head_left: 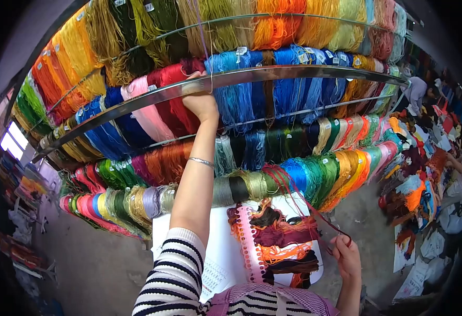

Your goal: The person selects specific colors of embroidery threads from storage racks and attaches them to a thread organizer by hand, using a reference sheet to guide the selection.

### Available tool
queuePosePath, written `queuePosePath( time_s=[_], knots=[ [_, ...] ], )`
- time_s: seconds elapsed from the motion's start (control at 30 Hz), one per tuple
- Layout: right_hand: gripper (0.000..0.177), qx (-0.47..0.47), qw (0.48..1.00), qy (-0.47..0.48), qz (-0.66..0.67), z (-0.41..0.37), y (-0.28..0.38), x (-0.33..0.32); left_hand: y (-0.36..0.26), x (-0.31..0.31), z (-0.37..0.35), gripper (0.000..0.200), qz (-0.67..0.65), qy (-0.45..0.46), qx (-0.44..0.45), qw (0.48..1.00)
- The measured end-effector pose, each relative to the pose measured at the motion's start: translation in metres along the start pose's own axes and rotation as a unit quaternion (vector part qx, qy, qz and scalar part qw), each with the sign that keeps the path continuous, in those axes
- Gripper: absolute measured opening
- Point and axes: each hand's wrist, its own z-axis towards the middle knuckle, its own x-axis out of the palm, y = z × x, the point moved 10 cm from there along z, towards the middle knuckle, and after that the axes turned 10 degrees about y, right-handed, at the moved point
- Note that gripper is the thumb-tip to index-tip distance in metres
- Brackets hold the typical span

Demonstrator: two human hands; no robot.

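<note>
My left hand (202,104) reaches up to the thread rack, partly behind a curved metal bar (231,79). It is closed at the dark red thread skeins (170,113), between pink skeins and blue skeins (236,100); the bar hides part of its fingers. Low on the right, my right hand (346,256) pinches a few dark red thread strands (312,205), which stretch up to the lower row of skeins. Between my arms lies a white sheet (217,247) with a pink punched card (247,239) bearing bundles of maroon, orange and black thread (289,237).
Rows of colored skeins with small tags (241,51) hang on curved rails across the front. To the right are a heap of mixed threads (415,184) and a person in a light top (415,92). More racks (20,247) stand at the left, above a grey floor (94,274).
</note>
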Motion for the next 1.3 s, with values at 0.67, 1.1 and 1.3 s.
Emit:
queuePosePath(
  time_s=[0.67,1.1,1.3],
  knots=[
    [0.016,0.018,1.0,0.013,0.008,0.007,-0.004,0.012,-0.048,0.091,-0.041,0.057,0.376,0.266,0.288,0.839],
    [0.016,0.024,0.999,0.018,-0.024,0.005,-0.005,0.008,-0.045,0.084,-0.006,0.043,0.632,0.136,0.323,0.691],
    [0.021,0.032,0.92,-0.039,-0.39,-0.015,0.026,-0.014,-0.063,0.064,-0.051,0.044,0.625,0.234,0.263,0.697]
  ],
)
